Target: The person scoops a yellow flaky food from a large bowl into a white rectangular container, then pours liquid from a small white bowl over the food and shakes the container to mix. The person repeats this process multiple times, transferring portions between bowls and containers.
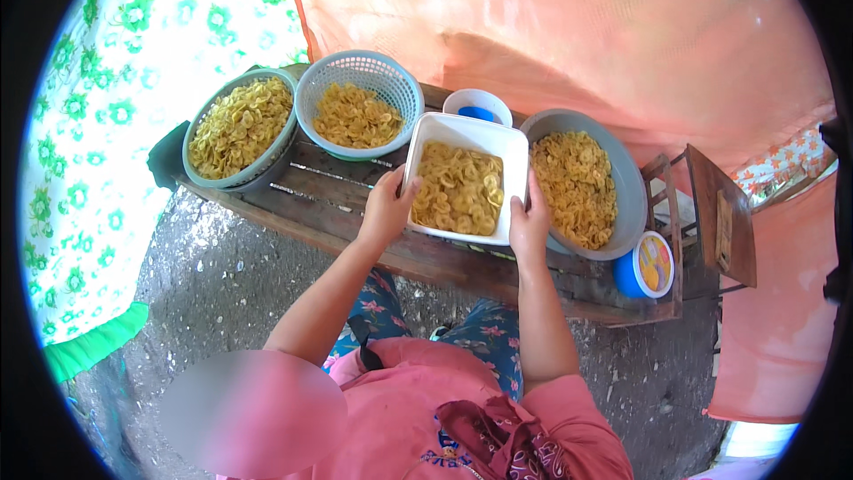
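Between my two hands I hold a white rectangular tub (pixel 462 129), with thin yellow round slices (pixel 458 187) like banana chips inside. My left hand (pixel 388 207) grips its left wall and my right hand (pixel 530 218) its right wall near the front corner. The tub is over the slatted wooden bench. Behind its left side stands a blue-grey colander (pixel 391 80), partly filled with the same slices. To the right sits a wide grey basin (pixel 629 205) of darker yellow chips, close by my right hand.
A heaped grey-green basket (pixel 286 147) of slices stands at the bench's left end. A round white container (pixel 480 100) with something blue inside is behind the tub. A blue-sided lidded tub (pixel 629 274) and a wooden chair (pixel 724 214) are at right. Orange cloth (pixel 569 18) hangs behind the bench (pixel 338 240).
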A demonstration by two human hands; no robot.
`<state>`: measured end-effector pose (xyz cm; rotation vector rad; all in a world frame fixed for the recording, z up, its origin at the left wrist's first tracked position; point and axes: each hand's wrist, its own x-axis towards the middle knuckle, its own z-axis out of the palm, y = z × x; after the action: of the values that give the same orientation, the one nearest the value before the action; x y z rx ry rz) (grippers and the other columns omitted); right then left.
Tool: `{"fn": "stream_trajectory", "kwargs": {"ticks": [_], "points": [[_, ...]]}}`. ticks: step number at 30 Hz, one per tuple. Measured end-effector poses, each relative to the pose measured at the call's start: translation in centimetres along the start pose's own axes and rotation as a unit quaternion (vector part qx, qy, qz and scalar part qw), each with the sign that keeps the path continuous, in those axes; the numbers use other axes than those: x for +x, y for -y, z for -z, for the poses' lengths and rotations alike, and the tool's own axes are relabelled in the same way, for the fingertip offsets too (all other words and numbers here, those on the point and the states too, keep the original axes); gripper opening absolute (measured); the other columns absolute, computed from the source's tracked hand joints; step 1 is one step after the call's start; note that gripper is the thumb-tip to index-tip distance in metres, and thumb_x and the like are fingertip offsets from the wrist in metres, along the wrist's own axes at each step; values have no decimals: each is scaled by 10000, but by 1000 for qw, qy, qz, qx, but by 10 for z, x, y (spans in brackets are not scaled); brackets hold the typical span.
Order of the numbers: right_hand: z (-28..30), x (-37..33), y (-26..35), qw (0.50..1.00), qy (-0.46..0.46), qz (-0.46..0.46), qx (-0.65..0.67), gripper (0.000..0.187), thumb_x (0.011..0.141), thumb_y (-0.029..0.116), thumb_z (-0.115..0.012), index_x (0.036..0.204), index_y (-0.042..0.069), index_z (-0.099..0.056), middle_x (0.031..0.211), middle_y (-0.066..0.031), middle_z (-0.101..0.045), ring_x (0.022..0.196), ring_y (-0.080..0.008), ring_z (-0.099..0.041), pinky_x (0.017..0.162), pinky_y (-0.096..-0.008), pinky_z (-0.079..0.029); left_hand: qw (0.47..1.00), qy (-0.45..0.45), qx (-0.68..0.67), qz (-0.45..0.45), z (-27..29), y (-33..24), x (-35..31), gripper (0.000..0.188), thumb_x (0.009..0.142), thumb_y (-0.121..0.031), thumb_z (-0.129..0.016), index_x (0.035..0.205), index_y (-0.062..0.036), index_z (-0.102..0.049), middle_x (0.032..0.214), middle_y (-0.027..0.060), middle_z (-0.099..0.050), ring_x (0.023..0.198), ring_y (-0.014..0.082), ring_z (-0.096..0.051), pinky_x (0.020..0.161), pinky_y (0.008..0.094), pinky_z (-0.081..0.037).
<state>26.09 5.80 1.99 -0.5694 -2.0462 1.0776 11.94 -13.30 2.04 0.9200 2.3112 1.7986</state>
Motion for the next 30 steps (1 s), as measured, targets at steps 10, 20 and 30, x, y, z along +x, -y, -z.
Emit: {"fn": "stream_trajectory", "kwargs": {"ticks": [10, 20, 30], "points": [[-4, -14, -6, 996, -22, 85, 33, 583, 878, -65, -511, 1435, 44, -382, 1226, -147, -548, 1067, -229, -554, 916, -310, -424, 985, 26, -141, 92, 2, 24, -21, 389, 988, -189, -508, 1323, 8, -497, 1148, 71, -597, 1036, 124, -538, 912, 265, -417], [-7, -30, -10, 999, -10, -1, 51, 580, 863, -108, -476, 1425, -11, -371, 1429, -150, -436, 1281, -206, -450, 1035, -291, -347, 910, 102, -347, 201, 23, 3, -27, 492, 954, -128, -562, 1414, -30, -415, 1151, 57, -607, 1027, 97, -555, 892, 259, -446], [-12, -29, -20, 995, 20, -62, 69, 581, 857, -74, -529, 1416, 19, -405, 1212, -130, -553, 1019, -193, -564, 866, -271, -437, 877, 128, -392, 247, 21, 24, -21, 534, 945, -124, -577, 1445, -99, -391, 1068, 10, -606, 955, 85, -566, 856, 256, -455]]}}
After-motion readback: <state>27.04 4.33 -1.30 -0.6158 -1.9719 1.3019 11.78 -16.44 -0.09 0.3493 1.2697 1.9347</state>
